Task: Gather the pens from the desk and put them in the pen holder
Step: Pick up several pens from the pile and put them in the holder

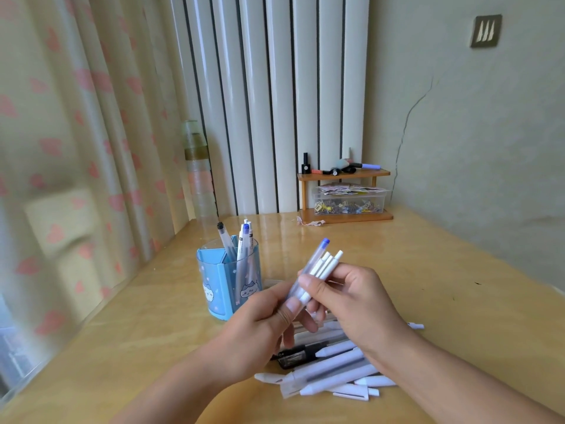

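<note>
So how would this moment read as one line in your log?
both hands: left hand, right hand grip pen bundle | pen holder: some pens in | pile on desk: remaining

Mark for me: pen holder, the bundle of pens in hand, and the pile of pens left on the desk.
pen holder [214, 289]: head view, blue front wall.
bundle of pens [318, 267]: head view, white barrels above the fingers.
pile of pens [333, 374]: head view, a barrel mid-pile.

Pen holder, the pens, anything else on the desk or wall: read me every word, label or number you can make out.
No text reads clearly.
Blue pen holder: cartoon faces only, no words.
Pens in the holder: a small dark label band, too blurred to read.
Wall plate: three white wedge marks, not letters.
Clear box on the wooden shelf: printed papers, too small to read.
</note>
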